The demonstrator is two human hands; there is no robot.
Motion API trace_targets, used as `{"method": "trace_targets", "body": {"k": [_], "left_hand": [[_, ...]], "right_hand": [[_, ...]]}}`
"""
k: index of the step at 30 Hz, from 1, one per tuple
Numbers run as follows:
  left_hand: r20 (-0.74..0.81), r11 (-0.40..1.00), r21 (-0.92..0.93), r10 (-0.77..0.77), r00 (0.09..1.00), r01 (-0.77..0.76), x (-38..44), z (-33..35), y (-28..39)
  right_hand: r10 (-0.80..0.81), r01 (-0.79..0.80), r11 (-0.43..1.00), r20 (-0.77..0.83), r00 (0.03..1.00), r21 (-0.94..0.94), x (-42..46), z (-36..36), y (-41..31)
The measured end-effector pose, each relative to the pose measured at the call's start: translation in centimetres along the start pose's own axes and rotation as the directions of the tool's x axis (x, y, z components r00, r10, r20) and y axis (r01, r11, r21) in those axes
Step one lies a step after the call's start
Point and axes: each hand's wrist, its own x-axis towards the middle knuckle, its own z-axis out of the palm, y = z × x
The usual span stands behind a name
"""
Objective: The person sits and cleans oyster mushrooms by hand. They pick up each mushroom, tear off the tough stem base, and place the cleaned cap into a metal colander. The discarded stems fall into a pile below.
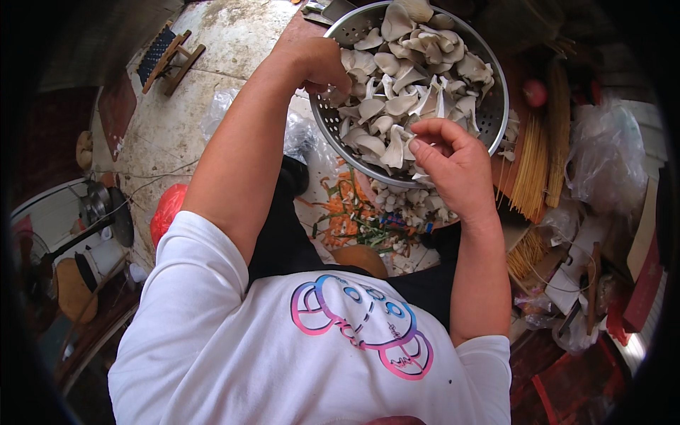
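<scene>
A perforated metal colander (504,101) in front of me is heaped with pale grey oyster mushrooms (401,103), many in torn strips. My left hand (321,64) bends over its left rim, with the fingertips pointing down at the mushrooms. The hand's own back hides whatever those fingers may hold. At the near right side of the heap is my right hand (451,159). Its thumb and curled index finger come close together against the edge of a mushroom piece (394,149). Whether they pinch it is not clear.
Below the colander lie orange and green vegetable peelings (345,207) and small mushroom clusters (409,199). Bundles of thin yellow sticks (528,167) and clear plastic bags (608,154) are on the right. To the left are a red plastic bag (167,212) and a folding stool (164,58).
</scene>
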Motion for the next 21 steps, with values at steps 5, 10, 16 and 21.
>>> {"method": "trace_targets", "body": {"k": [5, 10, 16, 21], "left_hand": [[-0.547, 0.988, 0.062, 0.154, 0.823, -0.144, 2.5, 1.3, -1.1], [-0.464, 0.994, 0.004, 0.1, 0.88, -0.11, 2.5, 2.5, 1.8], [-0.385, 0.995, -0.032, 0.077, 0.92, -0.097, 4.2, 3.3, 2.0], [-0.304, 1.0, 0.011, 0.014, 0.953, -0.012, -1.1, -0.4, 4.3]], "right_hand": [[-0.019, 0.019, 0.999, -0.008, 1.0, -0.03, -0.2, 0.1, 0.4], [-0.023, 0.022, 0.999, -0.039, 0.999, -0.042, -0.4, 0.0, 0.6], [-0.016, 0.015, 0.998, -0.012, 1.0, -0.057, -0.5, 0.1, 0.3], [-0.022, 0.022, 0.996, -0.003, 1.0, -0.091, -0.8, -0.1, 0.1]]}}
